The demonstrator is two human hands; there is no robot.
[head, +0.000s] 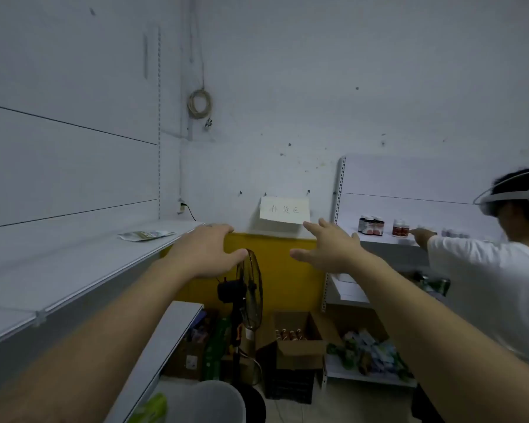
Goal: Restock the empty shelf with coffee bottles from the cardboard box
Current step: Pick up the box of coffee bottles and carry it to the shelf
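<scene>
Head view shows both arms stretched forward at shelf height, neither carrying anything. The left hand (205, 251) hangs palm-down by the far end of the white shelf (58, 264), fingers loosely spread, its grip apart; whether it touches the shelf edge I cannot tell. The right hand (327, 248) is splayed in the air, grip apart too. A flat packet (145, 235) lies near the shelf's far end. The coffee bottles (289, 334) stand in the open cardboard box (300, 351) on the floor, beyond a standing fan (251, 288), well below both hands. Judging from that, no bottle has reached the shelf yet, and the next move calls for a reach down past the fan. At right another person (486, 270) tends small bottles (371, 225) on a separate shelf.
</scene>
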